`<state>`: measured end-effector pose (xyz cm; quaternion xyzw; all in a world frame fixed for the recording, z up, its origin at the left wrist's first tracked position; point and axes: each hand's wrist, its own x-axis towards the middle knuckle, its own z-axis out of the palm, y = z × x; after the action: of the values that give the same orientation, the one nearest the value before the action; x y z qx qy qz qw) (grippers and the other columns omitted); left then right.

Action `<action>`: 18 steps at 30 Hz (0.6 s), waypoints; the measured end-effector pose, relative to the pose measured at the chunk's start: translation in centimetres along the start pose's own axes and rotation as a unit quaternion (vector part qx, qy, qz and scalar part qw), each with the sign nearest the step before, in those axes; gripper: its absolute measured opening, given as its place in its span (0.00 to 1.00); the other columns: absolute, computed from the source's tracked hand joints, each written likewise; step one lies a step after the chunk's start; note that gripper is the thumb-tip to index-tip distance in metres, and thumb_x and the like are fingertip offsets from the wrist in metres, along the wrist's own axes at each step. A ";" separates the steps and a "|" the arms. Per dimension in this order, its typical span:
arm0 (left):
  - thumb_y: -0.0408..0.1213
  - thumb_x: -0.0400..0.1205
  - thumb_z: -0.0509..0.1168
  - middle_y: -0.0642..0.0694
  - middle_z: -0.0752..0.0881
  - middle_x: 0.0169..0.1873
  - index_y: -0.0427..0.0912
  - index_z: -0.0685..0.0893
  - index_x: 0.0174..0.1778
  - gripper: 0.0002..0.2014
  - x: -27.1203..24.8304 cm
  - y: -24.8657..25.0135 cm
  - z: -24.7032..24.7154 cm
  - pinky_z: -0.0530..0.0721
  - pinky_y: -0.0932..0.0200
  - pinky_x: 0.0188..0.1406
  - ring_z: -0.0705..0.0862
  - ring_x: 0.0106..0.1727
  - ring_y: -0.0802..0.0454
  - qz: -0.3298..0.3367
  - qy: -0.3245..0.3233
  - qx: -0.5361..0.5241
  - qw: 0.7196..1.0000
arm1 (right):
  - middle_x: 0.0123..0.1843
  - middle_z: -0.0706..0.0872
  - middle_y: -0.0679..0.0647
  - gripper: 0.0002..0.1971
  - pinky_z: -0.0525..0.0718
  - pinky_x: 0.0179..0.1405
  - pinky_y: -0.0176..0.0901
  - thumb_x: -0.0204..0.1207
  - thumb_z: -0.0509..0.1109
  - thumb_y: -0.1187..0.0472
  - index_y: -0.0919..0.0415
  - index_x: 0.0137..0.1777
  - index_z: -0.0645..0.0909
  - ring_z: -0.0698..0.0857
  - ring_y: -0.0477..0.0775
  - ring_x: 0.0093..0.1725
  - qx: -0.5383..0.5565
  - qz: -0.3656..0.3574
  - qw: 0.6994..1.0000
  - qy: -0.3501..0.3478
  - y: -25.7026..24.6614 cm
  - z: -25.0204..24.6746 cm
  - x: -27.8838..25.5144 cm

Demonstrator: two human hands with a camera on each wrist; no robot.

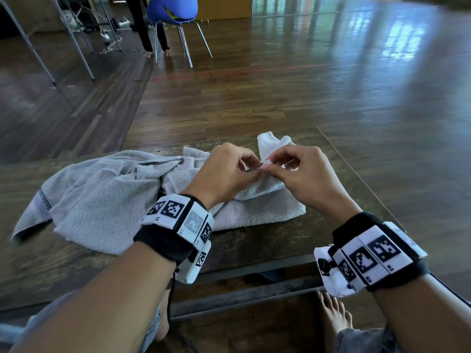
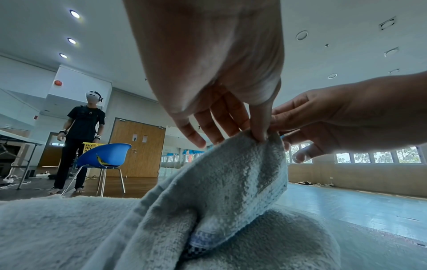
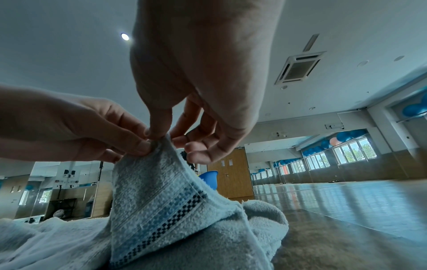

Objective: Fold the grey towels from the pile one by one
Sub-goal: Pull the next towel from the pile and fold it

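Grey towels (image 1: 102, 197) lie in a loose pile across the dark wooden table (image 1: 267, 248). Both hands meet above the pile's right part. My left hand (image 1: 251, 169) and my right hand (image 1: 270, 165) each pinch the same raised edge of a grey towel (image 1: 265, 186) between thumb and fingertips. In the left wrist view the lifted towel (image 2: 226, 175) hangs as a peak under the left hand (image 2: 261, 137), with the right hand (image 2: 277, 131) touching it. The right wrist view shows the towel's checked blue border (image 3: 171, 213) below the right hand (image 3: 161, 136) and the left hand (image 3: 145, 148).
The table's far edge (image 1: 229, 140) and right edge (image 1: 356, 174) border open wooden floor. A blue chair (image 1: 173, 11) and a standing person (image 2: 80, 135) are far behind. My bare feet (image 1: 336, 314) are under the table's front rail.
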<state>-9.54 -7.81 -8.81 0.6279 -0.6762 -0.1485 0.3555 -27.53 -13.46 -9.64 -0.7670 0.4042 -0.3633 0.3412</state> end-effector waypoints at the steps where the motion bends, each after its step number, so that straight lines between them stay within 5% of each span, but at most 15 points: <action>1: 0.49 0.78 0.75 0.54 0.92 0.38 0.47 0.93 0.45 0.10 0.0 0.0 0.0 0.85 0.60 0.40 0.88 0.39 0.57 0.001 -0.007 -0.003 1.000 | 0.39 0.90 0.42 0.04 0.77 0.40 0.24 0.75 0.82 0.57 0.53 0.44 0.90 0.82 0.38 0.35 -0.006 -0.002 1.000 0.000 0.0 0.0 0.0; 5: 0.54 0.78 0.72 0.54 0.91 0.37 0.54 0.90 0.41 0.09 -0.1 -0.2 -0.1 0.87 0.55 0.41 0.89 0.39 0.55 -0.003 -0.040 0.014 0.999 | 0.41 0.90 0.47 0.03 0.82 0.44 0.34 0.79 0.78 0.60 0.55 0.45 0.86 0.86 0.46 0.42 -0.016 -0.003 1.000 0.008 0.1 0.2 0.2; 8: 0.49 0.77 0.75 0.52 0.91 0.35 0.60 0.89 0.38 0.03 0.0 -0.9 -0.2 0.83 0.56 0.36 0.88 0.39 0.53 -0.014 -0.053 0.042 0.998 | 0.41 0.88 0.45 0.04 0.78 0.39 0.24 0.81 0.76 0.60 0.53 0.46 0.85 0.84 0.38 0.39 -0.020 -0.005 1.000 0.018 0.6 -0.2 0.5; 10: 0.49 0.76 0.75 0.53 0.90 0.37 0.54 0.93 0.44 0.05 0.1 -1.5 -0.4 0.81 0.57 0.39 0.86 0.40 0.55 -0.023 -0.055 0.072 0.996 | 0.41 0.87 0.43 0.04 0.79 0.39 0.24 0.82 0.75 0.60 0.51 0.47 0.84 0.83 0.35 0.38 -0.022 -0.002 0.999 0.034 1.1 -0.8 0.9; 14: 0.47 0.79 0.73 0.48 0.90 0.37 0.46 0.91 0.37 0.10 0.1 -2.8 -1.5 0.84 0.45 0.49 0.85 0.42 0.47 -0.028 -0.083 0.124 0.988 | 0.40 0.86 0.44 0.05 0.87 0.44 0.47 0.84 0.73 0.61 0.49 0.48 0.84 0.84 0.44 0.39 0.000 0.026 0.997 0.079 2.6 -2.2 1.5; 18: 0.46 0.80 0.72 0.47 0.83 0.27 0.52 0.78 0.25 0.17 -0.8 -4.1 -3.3 0.82 0.45 0.42 0.82 0.34 0.44 -0.028 -0.045 0.148 0.988 | 0.41 0.87 0.50 0.09 0.91 0.47 0.58 0.84 0.73 0.59 0.46 0.43 0.83 0.87 0.53 0.42 0.011 0.056 0.991 0.117 3.9 -3.3 1.6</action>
<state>-4.34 -6.96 -9.37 0.6852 -0.6880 -0.0853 0.2233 -31.06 -17.33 -10.67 -0.6914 0.4797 -0.4354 0.3198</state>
